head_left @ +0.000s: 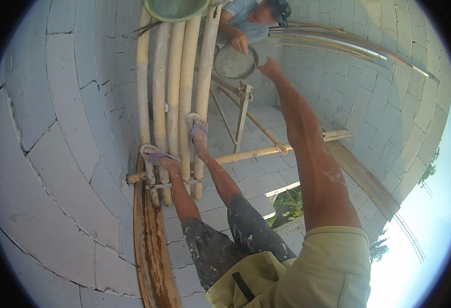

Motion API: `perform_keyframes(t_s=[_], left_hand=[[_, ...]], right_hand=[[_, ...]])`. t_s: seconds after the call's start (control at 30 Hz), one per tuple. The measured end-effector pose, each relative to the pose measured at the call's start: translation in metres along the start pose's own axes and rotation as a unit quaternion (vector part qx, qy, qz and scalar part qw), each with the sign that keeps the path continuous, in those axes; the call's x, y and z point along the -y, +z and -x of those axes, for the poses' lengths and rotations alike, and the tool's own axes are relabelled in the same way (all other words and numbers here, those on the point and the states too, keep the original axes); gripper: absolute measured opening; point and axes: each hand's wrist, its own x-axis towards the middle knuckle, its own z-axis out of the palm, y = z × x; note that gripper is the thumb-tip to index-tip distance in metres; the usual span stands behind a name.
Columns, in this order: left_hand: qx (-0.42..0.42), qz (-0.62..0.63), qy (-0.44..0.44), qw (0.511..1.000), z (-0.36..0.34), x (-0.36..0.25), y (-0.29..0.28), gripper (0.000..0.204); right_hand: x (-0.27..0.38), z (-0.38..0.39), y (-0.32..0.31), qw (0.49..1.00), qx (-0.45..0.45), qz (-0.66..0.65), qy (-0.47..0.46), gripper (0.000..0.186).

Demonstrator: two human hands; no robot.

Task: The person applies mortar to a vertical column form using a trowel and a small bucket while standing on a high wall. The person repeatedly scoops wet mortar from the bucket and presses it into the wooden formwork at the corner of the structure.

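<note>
My right arm stretches far forward, and my right hand [270,70] is closed at the thin handle of a round dark bucket [216,65]. Greyish material [234,62], seemingly wet mortar, covers the bucket's inside. A co-worker's hand [240,43] reaches over the bucket's far rim, also at the handle. The bucket hangs beside the bamboo poles, out past my feet. My left hand does not show.
My sandalled feet stand on bamboo poles [174,92] laid side by side as a platform. A green basin [177,9] sits at their far end. Bamboo crosspieces [256,153] and a wooden post [242,118] stand right of it. Pale block walls [64,128] rise around, with a window opening [287,205] below.
</note>
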Motion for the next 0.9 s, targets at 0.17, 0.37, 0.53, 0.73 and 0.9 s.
perform_keyframes(t_s=[0.17,0.37,0.53,0.73,0.9], left_hand=[[-0.007,0.022,0.000,1.000,-0.010,0.023,-0.005,0.089],[0.004,0.031,0.002,1.000,-0.007,0.021,0.011,0.088],[-0.024,0.003,0.006,1.000,-0.002,0.008,-0.040,0.086],[-0.023,0.009,0.006,1.000,-0.004,-0.005,-0.036,0.085],[-0.020,0.012,0.012,1.000,-0.001,-0.016,-0.037,0.083]], right_hand=[[-0.003,-0.009,0.039,0.982,0.035,-0.183,0.022,0.051],[0.010,0.025,0.061,0.901,0.098,-0.415,0.081,0.039],[0.060,0.130,0.045,0.883,0.097,-0.454,0.073,0.037],[0.086,0.224,-0.011,0.934,0.138,-0.327,0.031,0.053],[0.156,0.302,-0.025,0.950,0.208,-0.227,-0.059,0.052]])
